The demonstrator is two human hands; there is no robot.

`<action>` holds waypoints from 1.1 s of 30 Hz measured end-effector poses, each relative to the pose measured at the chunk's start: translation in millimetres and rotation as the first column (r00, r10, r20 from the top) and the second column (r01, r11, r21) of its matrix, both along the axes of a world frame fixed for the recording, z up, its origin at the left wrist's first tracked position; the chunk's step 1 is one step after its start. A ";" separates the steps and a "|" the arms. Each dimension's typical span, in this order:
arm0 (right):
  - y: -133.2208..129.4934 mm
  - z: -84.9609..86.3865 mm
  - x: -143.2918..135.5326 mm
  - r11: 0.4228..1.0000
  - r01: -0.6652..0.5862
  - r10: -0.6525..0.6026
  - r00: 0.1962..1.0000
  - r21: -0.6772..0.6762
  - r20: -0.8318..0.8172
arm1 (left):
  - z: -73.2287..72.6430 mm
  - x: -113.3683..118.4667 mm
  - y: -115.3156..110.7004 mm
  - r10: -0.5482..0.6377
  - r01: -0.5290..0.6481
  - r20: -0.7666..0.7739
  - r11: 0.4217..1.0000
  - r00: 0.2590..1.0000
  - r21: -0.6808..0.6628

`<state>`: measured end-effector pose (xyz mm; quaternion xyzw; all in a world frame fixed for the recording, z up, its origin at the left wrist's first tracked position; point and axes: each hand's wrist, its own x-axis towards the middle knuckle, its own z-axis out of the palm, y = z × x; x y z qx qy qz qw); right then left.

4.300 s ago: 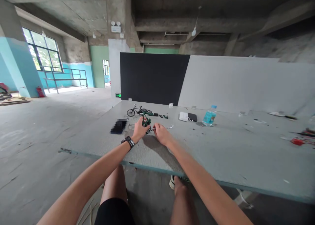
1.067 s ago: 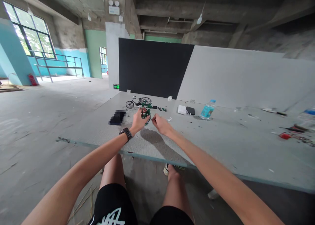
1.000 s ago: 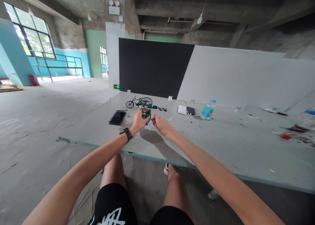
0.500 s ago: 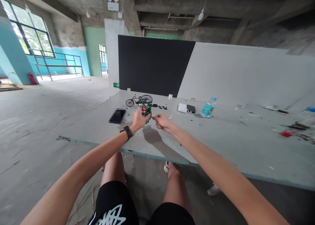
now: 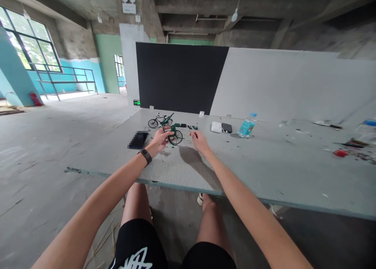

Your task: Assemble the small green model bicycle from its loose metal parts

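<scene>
On one table (image 5: 258, 167), two hands, left (image 5: 159, 140), right (image 5: 200, 142), two model bikes (image 5: 175, 137).

**One head-worn camera above a long grey tabletop (image 5: 264, 167)**

It looks forward and down from the person's head, close enough that both bare forearms enter from the bottom edge. It faces an upright black-and-pale panel (image 5: 182, 77), with the raw concrete ceiling (image 5: 252, 12) above.

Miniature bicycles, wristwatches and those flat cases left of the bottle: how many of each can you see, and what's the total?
Miniature bicycles: 2 (black bicycle on the table, green bicycle in the left hand)
Wristwatch: 1
Flat cases: 2 (white case, black case)
Total: 5
</scene>
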<state>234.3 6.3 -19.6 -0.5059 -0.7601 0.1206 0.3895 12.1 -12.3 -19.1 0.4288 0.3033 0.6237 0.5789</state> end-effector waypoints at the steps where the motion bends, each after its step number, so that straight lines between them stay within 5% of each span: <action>1: 1.8 0.0 3.0 1.000 0.008 -0.008 1.000 -0.004 0.022 | 1.0 0.1 -1.8 -0.029 0.030 0.020 0.999 0.999 -0.015; 7: 13.9 6.4 12.9 0.999 -0.045 0.049 0.981 -0.021 0.189 | 5.8 3.9 -7.9 -0.112 0.113 0.069 0.994 0.991 -0.008; 13: 20.8 -15.7 12.3 0.999 0.050 -0.046 0.895 0.003 0.444 | 1.3 2.4 -4.8 -0.087 0.087 -0.038 0.996 0.995 0.014; 17: 15.3 -20.8 9.9 0.998 0.065 -0.056 0.840 0.002 0.540 | -0.2 -0.6 -5.1 0.114 -0.064 -0.289 0.982 0.950 0.176; 21: 7.0 -14.9 3.6 0.999 0.011 -0.027 0.836 0.032 0.548 | 4.4 -3.3 -10.4 0.482 -0.156 -0.588 0.842 0.650 0.517; 26: 0.5 -12.8 -5.2 0.998 0.010 -0.041 0.832 0.060 0.554 | 12.2 -1.4 -22.3 0.737 0.094 -0.642 0.638 0.214 0.764; 33: 0.6 -17.1 -4.6 0.991 0.011 -0.075 0.871 0.133 0.486 | 21.3 20.7 -33.4 0.821 0.348 -0.565 0.556 -0.085 0.755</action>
